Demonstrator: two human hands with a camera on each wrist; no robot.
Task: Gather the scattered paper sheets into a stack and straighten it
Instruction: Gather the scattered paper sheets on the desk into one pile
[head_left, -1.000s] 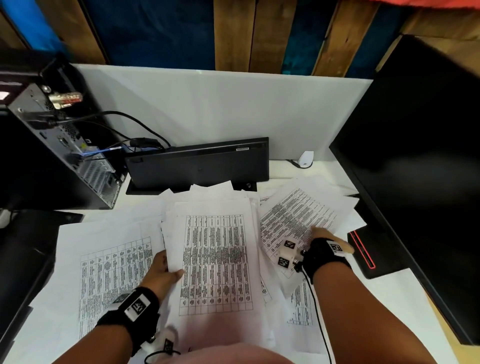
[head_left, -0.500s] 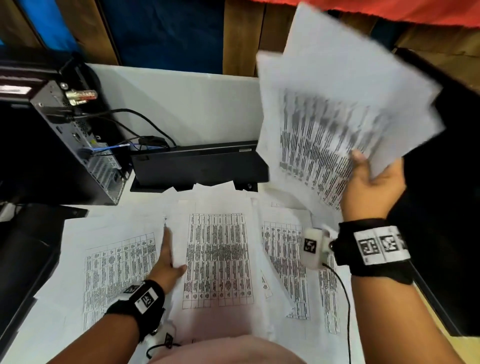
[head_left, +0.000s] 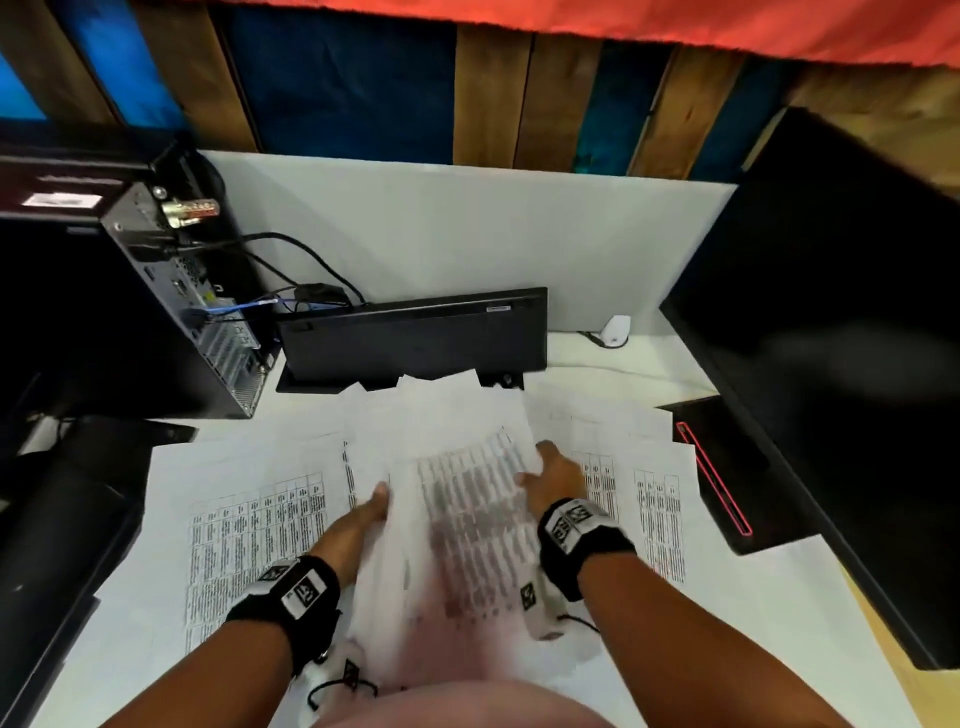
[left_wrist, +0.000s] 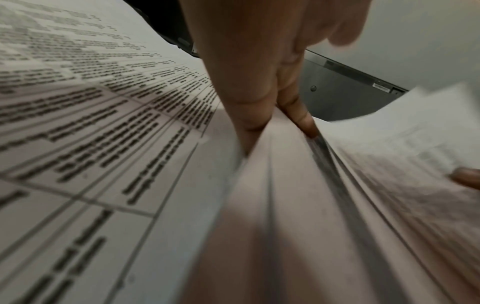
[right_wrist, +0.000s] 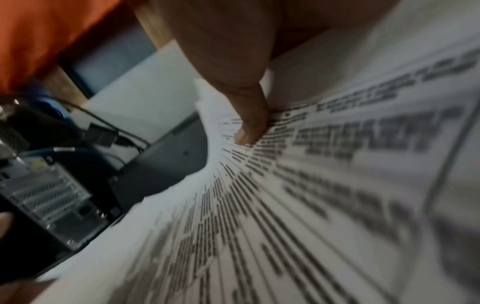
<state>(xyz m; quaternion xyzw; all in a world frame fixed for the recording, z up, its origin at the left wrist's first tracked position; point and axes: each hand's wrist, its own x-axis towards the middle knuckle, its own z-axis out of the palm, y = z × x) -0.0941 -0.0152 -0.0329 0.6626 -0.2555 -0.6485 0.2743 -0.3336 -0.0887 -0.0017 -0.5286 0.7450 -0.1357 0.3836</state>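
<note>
Both my hands are on the central pile of white printed paper sheets (head_left: 467, 499), mid tabletop, in front of me. My left hand (head_left: 363, 519) is at the pile's left edge, fingers (left_wrist: 249, 86) long and pushed in against the sheet edges; the left wrist view shows them going under the lifted sheets, thumb not clear, so I cannot tell whether this grip is clamped or just pressing. My right hand (head_left: 553, 475) is at the pile's right edge, thumb (right_wrist: 249, 123) pressed down on top of the printed page, grip clamped on the top sheets. The top sheets are motion-blurred and bowed upward.

More loose white table-printed sheets (head_left: 249, 519) lie flat to the left of the pile, and others (head_left: 654, 499) to the right, overlapping under it. All on the white tabletop (head_left: 753, 597).

A black keyboard stood on edge (head_left: 415, 338) leans at the white partition panel (head_left: 467, 234) just behind the pile. A black computer tower with cables (head_left: 171, 291) is back left. A black monitor (head_left: 831, 338) is on the right, with its black red-lined base (head_left: 727, 478) touching the right-hand sheets. A small white adapter (head_left: 615, 330) is by the partition.
</note>
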